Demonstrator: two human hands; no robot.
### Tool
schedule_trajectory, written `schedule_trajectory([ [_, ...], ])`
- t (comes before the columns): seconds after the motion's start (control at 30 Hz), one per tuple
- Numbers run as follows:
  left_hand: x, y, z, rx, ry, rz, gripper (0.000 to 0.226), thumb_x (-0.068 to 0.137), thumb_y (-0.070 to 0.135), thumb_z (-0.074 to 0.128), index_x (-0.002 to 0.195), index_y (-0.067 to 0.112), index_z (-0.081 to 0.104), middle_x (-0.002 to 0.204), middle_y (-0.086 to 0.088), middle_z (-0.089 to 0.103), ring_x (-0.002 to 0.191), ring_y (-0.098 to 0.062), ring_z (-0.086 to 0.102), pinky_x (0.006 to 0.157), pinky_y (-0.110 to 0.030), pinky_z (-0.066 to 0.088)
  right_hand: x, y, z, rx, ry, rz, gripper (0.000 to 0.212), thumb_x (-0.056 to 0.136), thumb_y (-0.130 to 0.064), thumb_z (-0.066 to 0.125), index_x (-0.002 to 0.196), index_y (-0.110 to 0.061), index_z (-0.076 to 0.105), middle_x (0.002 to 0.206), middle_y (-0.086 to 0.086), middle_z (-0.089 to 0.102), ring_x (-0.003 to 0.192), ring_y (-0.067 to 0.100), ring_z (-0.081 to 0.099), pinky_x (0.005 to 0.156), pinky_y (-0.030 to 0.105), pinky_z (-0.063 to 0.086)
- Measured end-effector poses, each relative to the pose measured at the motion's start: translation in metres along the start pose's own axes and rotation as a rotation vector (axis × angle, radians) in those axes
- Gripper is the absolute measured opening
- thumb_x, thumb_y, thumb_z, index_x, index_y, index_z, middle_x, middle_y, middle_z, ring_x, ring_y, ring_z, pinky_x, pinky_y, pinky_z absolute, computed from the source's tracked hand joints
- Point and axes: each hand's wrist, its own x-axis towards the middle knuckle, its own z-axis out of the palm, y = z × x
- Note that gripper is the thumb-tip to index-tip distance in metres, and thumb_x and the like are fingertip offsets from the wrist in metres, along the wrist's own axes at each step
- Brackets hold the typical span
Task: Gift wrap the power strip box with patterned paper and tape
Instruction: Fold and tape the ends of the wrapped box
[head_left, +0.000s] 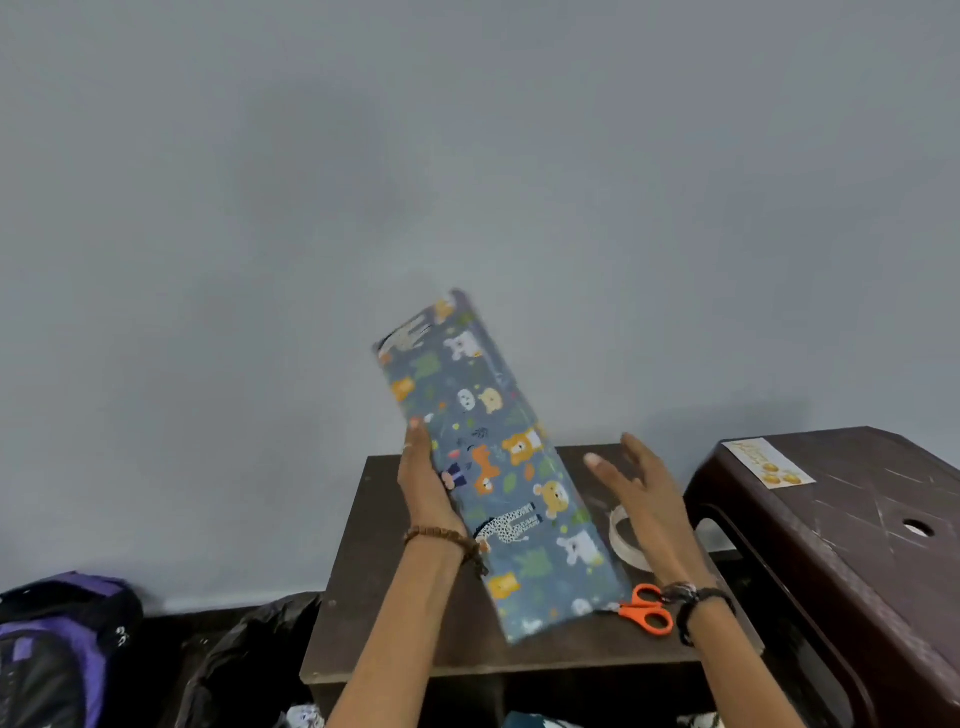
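A long box (496, 457) wrapped in blue paper with cartoon animals is held up, tilted, above a small dark table (395, 613). My left hand (423, 475) holds its left long edge, thumb on the front face. Just to the right of the box, my right hand (641, 493) hovers with straight, spread fingers and does not touch it. A roll of clear tape (626, 540) lies on the table, partly behind my right hand. Orange-handled scissors (647, 608) lie by the box's lower right corner.
A dark brown plastic stool (852, 525) with a yellow sticker stands right beside the table. A purple and black backpack (57, 649) and a dark bag (249, 660) lie on the floor at the left. A plain grey wall fills the background.
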Motion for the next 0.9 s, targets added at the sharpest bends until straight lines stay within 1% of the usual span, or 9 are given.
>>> schedule_trajectory([
  [0.13,-0.001,0.024,0.044,0.498,-0.32,0.076,0.025,0.092,0.031,0.053,0.108,0.017,0.065,0.092,0.006,0.069,0.071,-0.011,0.067,0.054,-0.02,0.052,0.009,-0.031,0.003,0.203,-0.294,0.108,0.076,0.059,-0.053,0.066,0.124,-0.015,0.054,0.119,0.001,0.064,0.106,0.017,0.063,0.082,0.029,0.052],
  [0.2,-0.007,0.026,0.06,0.641,-0.493,0.148,0.031,0.092,0.027,0.054,0.121,0.017,0.059,0.104,0.009,0.063,0.074,-0.001,0.064,0.057,-0.011,0.049,0.009,-0.032,0.008,0.258,-0.26,0.112,0.072,0.058,-0.051,0.068,0.12,-0.017,0.055,0.113,0.003,0.068,0.098,0.019,0.067,0.07,0.026,0.053],
  [0.27,-0.013,0.019,0.068,0.784,-0.604,0.222,0.044,0.093,0.026,0.053,0.136,0.018,0.046,0.117,0.008,0.052,0.067,0.012,0.06,0.059,-0.002,0.046,0.009,-0.021,0.011,0.33,-0.162,0.142,0.06,0.069,-0.041,0.068,0.122,-0.016,0.054,0.112,0.003,0.068,0.096,0.023,0.067,0.075,0.032,0.054],
  [0.37,-0.033,0.008,0.07,0.875,-0.437,0.453,0.038,0.093,0.018,0.055,0.13,0.015,0.051,0.121,0.001,0.043,0.085,0.006,0.053,0.064,0.002,0.04,0.007,0.0,0.013,0.424,0.002,0.201,0.044,0.082,-0.027,0.066,0.119,-0.009,0.054,0.112,0.007,0.067,0.098,0.027,0.065,0.084,0.041,0.053],
  [0.47,-0.063,-0.01,0.058,0.571,-0.232,0.636,0.017,0.089,0.007,0.057,0.102,0.014,0.065,0.105,0.001,0.051,0.076,0.014,0.055,0.061,0.001,0.04,0.003,0.012,0.019,0.547,0.112,0.235,0.043,0.079,-0.02,0.071,0.115,-0.011,0.049,0.111,0.004,0.065,0.098,0.021,0.064,0.073,0.032,0.052],
  [0.57,-0.082,-0.035,0.034,0.317,-0.062,0.399,0.014,0.089,0.008,0.056,0.079,0.017,0.059,0.07,0.001,0.053,0.057,-0.003,0.051,0.053,-0.02,0.044,-0.002,0.017,0.032,0.716,0.126,0.23,0.041,0.077,-0.017,0.07,0.109,-0.017,0.043,0.106,0.001,0.064,0.086,0.012,0.067,0.069,0.028,0.056],
  [0.67,-0.086,-0.055,0.006,0.147,0.057,-0.088,0.022,0.093,0.02,0.051,0.074,0.009,0.053,0.042,0.003,0.043,0.032,-0.009,0.04,0.033,-0.019,0.034,-0.004,0.019,0.041,0.893,0.104,0.258,0.043,0.082,-0.017,0.064,0.122,-0.016,0.046,0.115,0.007,0.061,0.094,0.018,0.065,0.082,0.037,0.054],
  [0.77,-0.081,-0.065,-0.017,0.281,0.063,-0.288,0.021,0.09,0.031,0.056,0.083,0.011,0.054,0.061,-0.001,0.053,0.05,-0.013,0.053,0.037,-0.021,0.041,-0.006,0.019,0.043,1.074,0.111,0.345,0.036,0.087,-0.017,0.059,0.122,-0.011,0.053,0.121,0.011,0.059,0.098,0.022,0.062,0.078,0.036,0.055],
  [0.9,-0.07,-0.062,-0.013,0.301,-0.117,-0.273,0.048,0.082,0.026,0.066,0.123,0.021,0.042,0.102,0.007,0.057,0.096,-0.006,0.054,0.082,-0.031,0.045,-0.013,0.022,0.048,1.089,0.097,0.37,0.033,0.086,-0.021,0.06,0.117,-0.008,0.056,0.114,0.014,0.061,0.097,0.023,0.063,0.078,0.032,0.057],
])
